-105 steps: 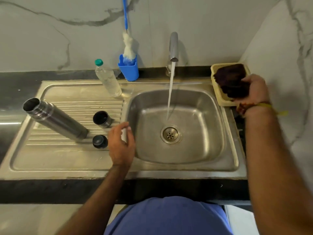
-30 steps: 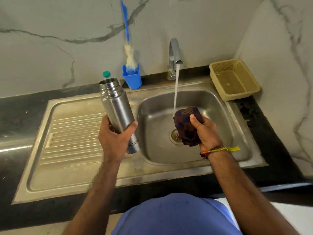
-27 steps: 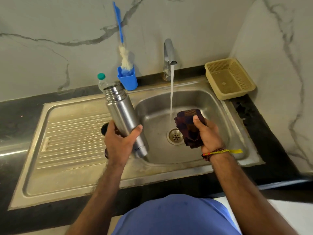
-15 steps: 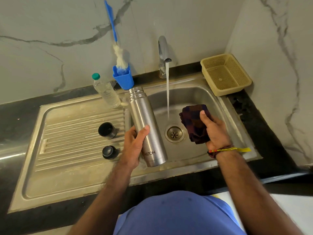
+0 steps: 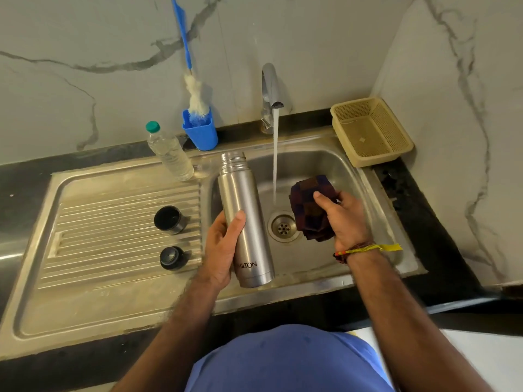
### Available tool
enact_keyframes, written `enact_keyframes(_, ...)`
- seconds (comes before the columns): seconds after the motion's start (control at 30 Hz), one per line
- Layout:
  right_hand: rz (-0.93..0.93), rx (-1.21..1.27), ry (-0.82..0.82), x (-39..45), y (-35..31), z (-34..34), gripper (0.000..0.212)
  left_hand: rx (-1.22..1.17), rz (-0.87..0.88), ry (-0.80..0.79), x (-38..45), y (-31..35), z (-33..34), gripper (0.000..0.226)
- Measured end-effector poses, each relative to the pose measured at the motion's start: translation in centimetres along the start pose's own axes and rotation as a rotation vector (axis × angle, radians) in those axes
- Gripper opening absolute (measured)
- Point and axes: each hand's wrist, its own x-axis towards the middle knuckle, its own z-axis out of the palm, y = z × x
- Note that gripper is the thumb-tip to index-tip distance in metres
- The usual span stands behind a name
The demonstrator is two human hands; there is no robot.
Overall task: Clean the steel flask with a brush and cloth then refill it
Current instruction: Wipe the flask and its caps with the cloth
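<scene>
Over the steel sink [image 5: 368, 176], the left hand [image 5: 222, 248] grips the steel flask [image 5: 243, 219] around its lower half, thumb pressed across the front, fingers wrapped behind. The flask stands nearly upright above the basin's left edge, open mouth up and leaning slightly away, with the printed brand name low on its body. To its right, the right hand [image 5: 343, 219] clutches a dark checked cloth [image 5: 310, 206], bunched up, thumb on top, held above the drain [image 5: 283, 227]. A thread band with a yellow tag circles that wrist. Between flask and cloth, water runs from the tap [image 5: 270, 89] in a steady stream and lands in the basin just behind the drain, touching neither one. On the ribbed draining board [image 5: 113, 222] to the left sit two dark caps: the cup lid [image 5: 169, 219] lying open, and the stopper [image 5: 172, 258] nearer the front edge. Behind them a clear plastic bottle [image 5: 169, 152] with a green cap stands by the wall. Beside it, a blue holder [image 5: 201, 131] carries the bottle brush [image 5: 195, 94], handle up. At the far right corner sits a beige basket [image 5: 396, 131].
</scene>
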Motion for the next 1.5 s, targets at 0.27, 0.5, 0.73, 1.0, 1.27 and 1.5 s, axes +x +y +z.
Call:
enact_keyframes(0.27, -0.169, -0.086, 0.27, 4.2, -4.5, -2.4, 0.018, -0.058, 0.03, 0.086, 2.9, -0.1, 0.4, 0.102)
enact_keyframes(0.5, -0.168, -0.04, 0.287, 6.8, -5.4, -2.8, 0.025, -0.149, -0.021, -0.065, 10.5, 3.7, 0.2, 0.105)
enact_keyframes(0.73, -0.093, -0.052, 0.252, 8.9, -3.8, -1.0, 0.01, -0.435, -0.115, -0.206, 18.4, 6.3, 1.1, 0.072)
enact_keyframes(1.0, -0.062, -0.042, 0.258, 10.7, -3.4, 0.4, 0.007, -0.621, -0.268, -0.326, 24.0, 6.4, 2.3, 0.096)
enact_keyframes(1.27, -0.079, -0.061, 0.258, 9.9, -3.4, 0.9, 0.009, -0.543, -0.248, -0.326, 26.2, 5.4, 3.4, 0.088)
enact_keyframes(1.5, -0.027, -0.044, 0.243, 9.7, -2.8, 1.6, 0.023, -0.389, -0.226, -0.361, 26.6, 6.4, 4.8, 0.066)
